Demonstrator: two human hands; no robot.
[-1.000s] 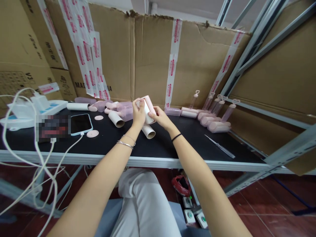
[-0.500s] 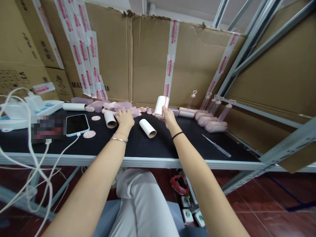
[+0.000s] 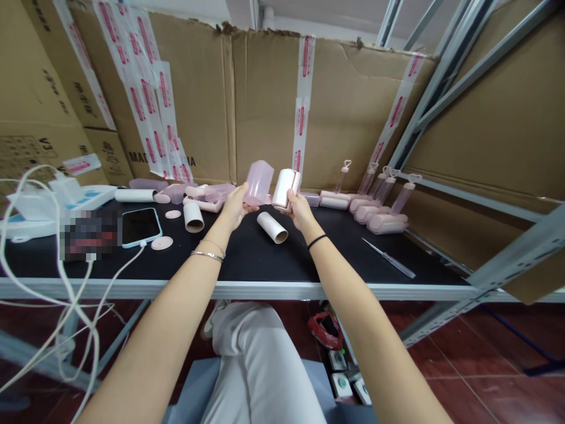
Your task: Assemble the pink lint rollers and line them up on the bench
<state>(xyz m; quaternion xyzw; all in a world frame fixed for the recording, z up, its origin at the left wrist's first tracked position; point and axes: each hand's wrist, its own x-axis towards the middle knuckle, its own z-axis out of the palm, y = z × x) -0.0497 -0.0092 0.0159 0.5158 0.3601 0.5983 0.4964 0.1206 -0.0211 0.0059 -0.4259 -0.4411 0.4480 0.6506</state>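
My right hand is closed round a white roll on a pink holder, held upright above the black table. My left hand grips a translucent pink cover just left of the roll, lifted off the table. Between and below my hands lies a loose white roll. Another white roll stands on end to the left, beside a pink part.
A phone on a white cable lies at the left near a pink disc and a white device. Finished pink rollers line the back right. A thin metal tool lies right. Cardboard walls stand behind.
My left hand has lifted a translucent pink cover from the pile at the back and brought it up beside the roll. My right hand has kept the roll raised.
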